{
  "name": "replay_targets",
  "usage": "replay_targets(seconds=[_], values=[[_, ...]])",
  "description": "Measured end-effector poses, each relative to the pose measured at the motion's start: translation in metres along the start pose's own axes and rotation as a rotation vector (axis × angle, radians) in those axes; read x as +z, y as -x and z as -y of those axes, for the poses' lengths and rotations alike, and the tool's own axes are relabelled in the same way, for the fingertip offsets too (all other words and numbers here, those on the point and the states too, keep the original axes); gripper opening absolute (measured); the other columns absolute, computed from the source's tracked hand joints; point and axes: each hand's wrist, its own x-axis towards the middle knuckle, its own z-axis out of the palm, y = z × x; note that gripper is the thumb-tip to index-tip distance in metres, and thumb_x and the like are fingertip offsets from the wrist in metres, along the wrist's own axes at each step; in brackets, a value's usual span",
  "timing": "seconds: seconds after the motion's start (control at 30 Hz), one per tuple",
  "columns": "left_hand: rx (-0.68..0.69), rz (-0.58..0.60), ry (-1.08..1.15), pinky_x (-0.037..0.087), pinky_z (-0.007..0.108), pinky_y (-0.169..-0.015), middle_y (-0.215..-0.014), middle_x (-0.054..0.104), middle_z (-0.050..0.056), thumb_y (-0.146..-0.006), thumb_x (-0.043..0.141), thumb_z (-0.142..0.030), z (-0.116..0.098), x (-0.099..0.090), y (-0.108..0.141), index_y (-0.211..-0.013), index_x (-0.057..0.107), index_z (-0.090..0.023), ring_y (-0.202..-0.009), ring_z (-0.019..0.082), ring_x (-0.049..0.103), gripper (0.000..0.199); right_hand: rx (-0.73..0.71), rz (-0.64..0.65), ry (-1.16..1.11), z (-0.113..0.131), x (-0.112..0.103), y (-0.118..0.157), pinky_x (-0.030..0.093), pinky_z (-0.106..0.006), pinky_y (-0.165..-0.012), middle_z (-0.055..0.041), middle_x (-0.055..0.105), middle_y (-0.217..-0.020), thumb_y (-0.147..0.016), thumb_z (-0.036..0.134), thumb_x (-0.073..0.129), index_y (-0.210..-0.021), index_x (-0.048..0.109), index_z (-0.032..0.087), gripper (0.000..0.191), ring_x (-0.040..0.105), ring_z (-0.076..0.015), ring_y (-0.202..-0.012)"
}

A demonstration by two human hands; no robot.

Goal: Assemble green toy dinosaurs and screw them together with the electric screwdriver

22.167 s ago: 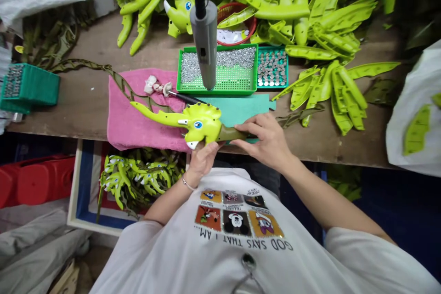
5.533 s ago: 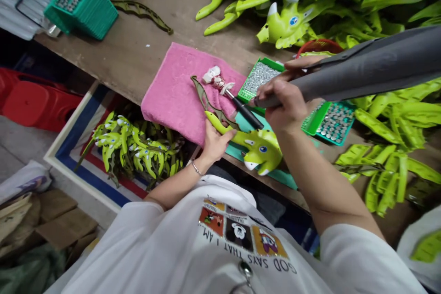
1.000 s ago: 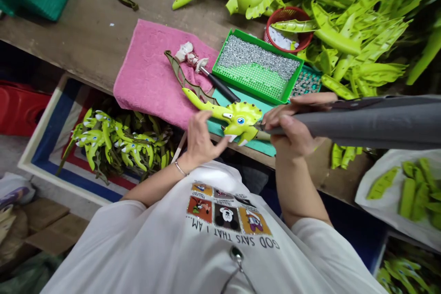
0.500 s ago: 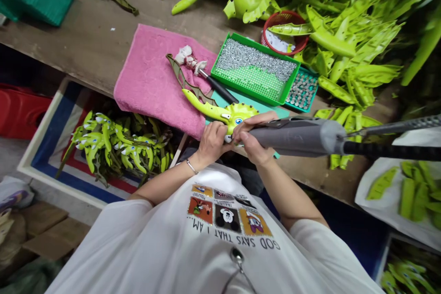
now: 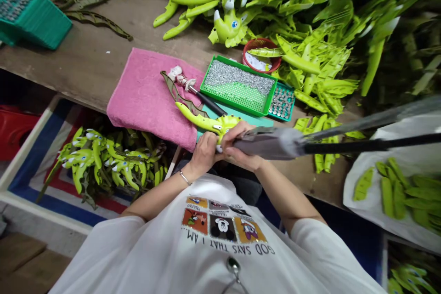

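My left hand (image 5: 204,154), with a bracelet at its wrist, grips the lower edge of a yellow-green plastic dinosaur head (image 5: 220,124). A long green horn and a dark olive strip (image 5: 172,89) stretch from the head toward the upper left. My right hand (image 5: 241,147) is wrapped round a grey power screwdriver (image 5: 268,142), its front end hidden by my fingers at the head. Behind the head, a black-handled tool (image 5: 212,104) with a cloth-wrapped end rests partly on a pink towel (image 5: 148,96).
A green tray of small screws (image 5: 237,83) stands beside a teal tray of metal discs (image 5: 282,102) and a red basket (image 5: 262,55). Yellow-green parts heap at the back right. Finished-looking heads (image 5: 103,156) fill a low box at left. Cables run right from the screwdriver.
The whole view has shifted, so the bench shows farther back. Both hands remain at the dinosaur head, and the screwdriver sits a little lower and closer over it, covering more of its eye.
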Motion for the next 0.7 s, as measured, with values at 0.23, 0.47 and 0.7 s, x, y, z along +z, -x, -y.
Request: replay_targets(seconds=[0.23,0.47,0.7], values=[[-0.004,-0.028,0.009,0.054,0.036,-0.083,-0.102,0.059,0.009,-0.089,0.068,-0.027,0.018,-0.028,0.004,-0.114,0.047,-0.019,-0.098,0.023,0.062,0.033,-0.356,-0.684,0.014,-0.001,-0.072,-0.056,0.046,-0.026,-0.045,0.0105,0.051,-0.052,-0.072,0.042,0.076,-0.084,0.052,0.026,0.031,0.049,-0.0103,-0.039],[-0.034,0.064,-0.089,0.044,0.053,-0.101,-0.132,0.052,0.021,-0.081,0.069,-0.037,0.008,-0.059,-0.017,-0.130,0.045,-0.016,-0.123,0.036,0.052,0.059,-0.275,-0.828,0.141,-0.048,-0.103,-0.077,0.041,-0.026,-0.044,0.0112,0.049,-0.050,-0.070,0.044,0.071,-0.078,0.045,0.026,0.034,0.047,-0.0099,-0.039],[-0.083,0.389,-0.238,0.007,0.069,-0.119,-0.160,0.028,0.027,-0.066,0.082,-0.060,-0.007,-0.042,-0.053,-0.156,0.028,-0.015,-0.150,0.049,0.021,0.115,-0.230,-0.823,0.173,-0.063,-0.109,-0.080,0.040,-0.028,-0.047,0.0104,0.049,-0.051,-0.068,0.046,0.071,-0.077,0.044,0.026,0.035,0.047,-0.0103,-0.041]])
